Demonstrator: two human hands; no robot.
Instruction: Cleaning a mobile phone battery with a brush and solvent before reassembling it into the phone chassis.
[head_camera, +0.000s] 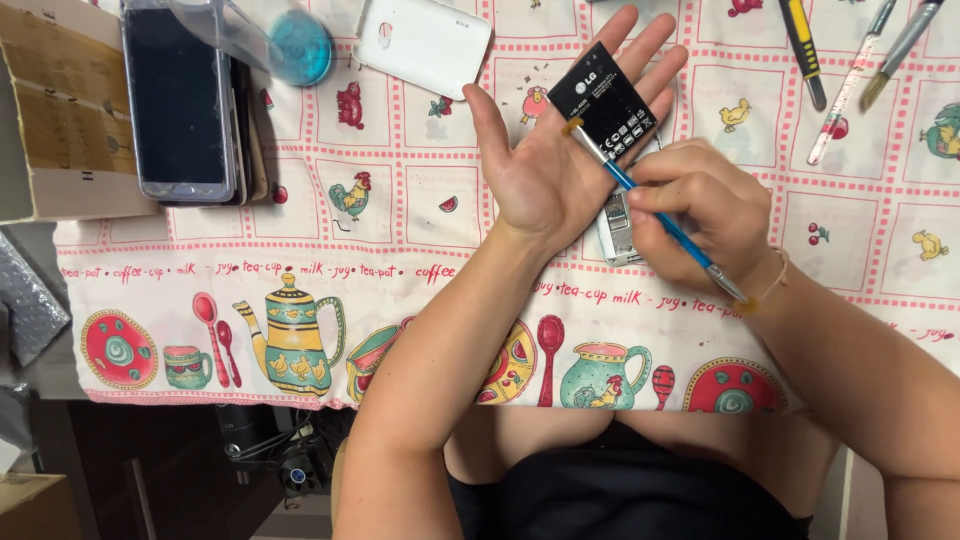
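A person's left hand (560, 150) lies flat and open, palm up, with a black phone battery (608, 102) resting loose on its fingers, while the right hand (700, 205), curled closed just below the battery, grips a blue-handled brush (650, 205) whose tip touches the battery's lower corner. Unclamped, the battery could slide off the fingers if the brush pushes hard. Around it, a printed tablecloth (400, 200) carries a smartphone (178, 100) far left, a white back cover (425, 40) upper left, and more brushes (880, 60) right.
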